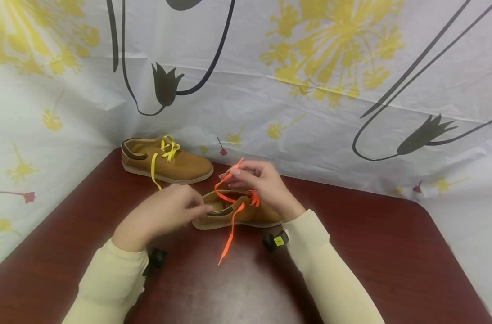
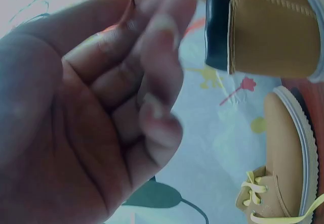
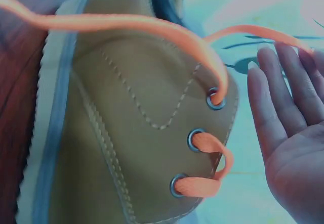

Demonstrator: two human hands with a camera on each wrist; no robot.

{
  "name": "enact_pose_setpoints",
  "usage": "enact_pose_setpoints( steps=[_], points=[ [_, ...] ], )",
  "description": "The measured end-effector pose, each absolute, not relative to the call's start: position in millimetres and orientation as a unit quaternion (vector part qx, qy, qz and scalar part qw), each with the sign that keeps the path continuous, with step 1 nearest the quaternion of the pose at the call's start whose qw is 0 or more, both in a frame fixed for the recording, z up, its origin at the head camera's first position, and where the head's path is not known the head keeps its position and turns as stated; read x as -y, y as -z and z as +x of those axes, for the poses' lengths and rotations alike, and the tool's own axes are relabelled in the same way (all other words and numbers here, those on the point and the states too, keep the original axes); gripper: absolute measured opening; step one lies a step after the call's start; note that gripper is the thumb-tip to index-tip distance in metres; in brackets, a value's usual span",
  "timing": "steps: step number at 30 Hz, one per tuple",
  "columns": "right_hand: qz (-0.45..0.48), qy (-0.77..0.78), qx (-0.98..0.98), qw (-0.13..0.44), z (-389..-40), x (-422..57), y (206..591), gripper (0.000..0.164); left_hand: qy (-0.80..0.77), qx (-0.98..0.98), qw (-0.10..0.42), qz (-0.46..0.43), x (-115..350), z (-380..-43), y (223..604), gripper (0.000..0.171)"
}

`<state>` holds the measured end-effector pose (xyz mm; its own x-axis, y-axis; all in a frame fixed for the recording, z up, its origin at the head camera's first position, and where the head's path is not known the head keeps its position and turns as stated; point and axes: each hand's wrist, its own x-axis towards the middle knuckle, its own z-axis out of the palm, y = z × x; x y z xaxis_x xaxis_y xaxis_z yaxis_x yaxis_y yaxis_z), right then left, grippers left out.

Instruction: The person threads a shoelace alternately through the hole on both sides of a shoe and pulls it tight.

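A tan shoe [image 1: 262, 215] with orange laces stands on the table, its toe to the right. Above its opening, my right hand [image 1: 266, 182] pinches one end of the orange shoelace [image 1: 219, 186] between thumb and fingertips. The other lace end [image 1: 230, 236] hangs over the shoe's near side onto the table. My left hand [image 1: 164, 213] hovers by the heel; in the left wrist view its fingers [image 2: 162, 67] are loosely bent with nothing visible between them. The right wrist view shows the orange lace running through metal eyelets [image 3: 197, 140].
Behind and to the left stands a second tan shoe [image 1: 185, 166] with yellow laces [image 1: 169, 148], one end trailing down its side. A patterned white sheet [image 1: 237, 90] rises at the back and sides of the dark red table [image 1: 351, 243].
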<state>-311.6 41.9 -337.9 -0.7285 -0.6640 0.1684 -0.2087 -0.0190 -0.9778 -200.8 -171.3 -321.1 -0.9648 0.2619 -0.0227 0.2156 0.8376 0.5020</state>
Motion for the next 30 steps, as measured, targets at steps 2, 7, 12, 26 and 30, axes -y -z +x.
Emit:
enact_pose_setpoints(
  steps=[2,7,12,26,30],
  points=[
    [-0.304,0.656,-0.668,0.179,-312,-46,340,0.022,-0.252,-0.962,0.029,0.102,174,-203,322,0.025],
    [-0.247,0.684,-0.67,0.149,-314,-53,345,0.019,-0.246,-0.967,-0.015,0.072,166,-213,330,0.016],
    [-0.21,0.689,-0.681,0.131,-313,-60,351,0.028,-0.233,-0.967,-0.082,0.067,155,-221,337,0.012],
    [-0.155,0.688,-0.695,0.138,-310,-69,358,0.032,-0.228,-0.964,-0.08,0.115,126,-251,350,0.013],
    [-0.15,0.67,-0.714,0.135,-311,-70,360,0.032,-0.247,-0.958,-0.061,0.133,123,-258,355,0.016]
  ],
)
